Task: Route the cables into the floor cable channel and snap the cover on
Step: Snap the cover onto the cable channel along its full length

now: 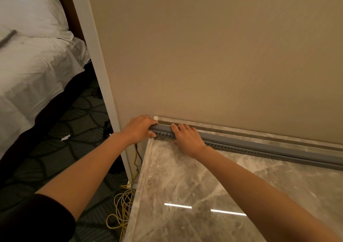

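A long grey slotted cable channel (263, 149) runs along the foot of the beige wall on the marble floor, its grey cover (232, 139) lying on top. My left hand (138, 129) wraps around the channel's left end, fingers over the cover. Just to its right my right hand (187, 136) presses its fingers down on the cover. Yellow and grey cables (123, 202) lie looped on the carpet below the marble edge and rise toward the channel's left end; whether any lie inside the channel is hidden.
A marble floor slab (194, 195) fills the lower right, with a marble skirting (241, 131) behind the channel. A white corner trim (104, 85) divides the wall from a bed (33, 71) on patterned carpet (78, 123) at the left.
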Available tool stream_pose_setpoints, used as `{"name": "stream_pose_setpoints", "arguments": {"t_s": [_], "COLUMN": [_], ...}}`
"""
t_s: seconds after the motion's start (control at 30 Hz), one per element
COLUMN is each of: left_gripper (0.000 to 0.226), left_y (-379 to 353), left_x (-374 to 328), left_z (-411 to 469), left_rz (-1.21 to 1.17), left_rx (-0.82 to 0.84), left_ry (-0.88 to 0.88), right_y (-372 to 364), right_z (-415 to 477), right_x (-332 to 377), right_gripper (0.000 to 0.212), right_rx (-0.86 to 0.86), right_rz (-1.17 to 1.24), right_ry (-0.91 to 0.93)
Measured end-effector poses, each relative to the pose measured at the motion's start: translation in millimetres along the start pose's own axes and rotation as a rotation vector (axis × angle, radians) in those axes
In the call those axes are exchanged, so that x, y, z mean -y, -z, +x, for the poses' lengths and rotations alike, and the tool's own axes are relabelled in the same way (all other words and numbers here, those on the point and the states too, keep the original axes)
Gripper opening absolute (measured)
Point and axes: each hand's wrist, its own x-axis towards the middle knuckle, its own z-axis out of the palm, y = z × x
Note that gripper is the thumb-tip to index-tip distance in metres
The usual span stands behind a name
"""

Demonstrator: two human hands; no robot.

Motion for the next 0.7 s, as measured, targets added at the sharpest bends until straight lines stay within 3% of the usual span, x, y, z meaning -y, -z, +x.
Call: {"name": "stream_pose_setpoints", "arguments": {"t_s": [0.3,0.53,0.7], "left_gripper": [0.038,0.041,0.037], "left_y": [-8.5,-11.8,-14.3], "left_x": [-6.2,-8.7,-11.3], "left_z": [4.7,18.2,24.4], "left_rz": [0.123,0.159,0.197], "left_rx": [-0.089,-0.146,-0.164], "left_ry": [0.029,0.075,0.098], "right_y": [5.8,21.6,3.0], "right_z": [4.1,7.4,-20.8], "right_x": [-0.5,-19.2,-48.1], "right_gripper": [0.043,0.049,0.048], "right_rx": [0.012,0.19,0.053], "right_rz": [0.053,0.205,0.089], "right_ry": [-0.05,-0.025,-0.18]}}
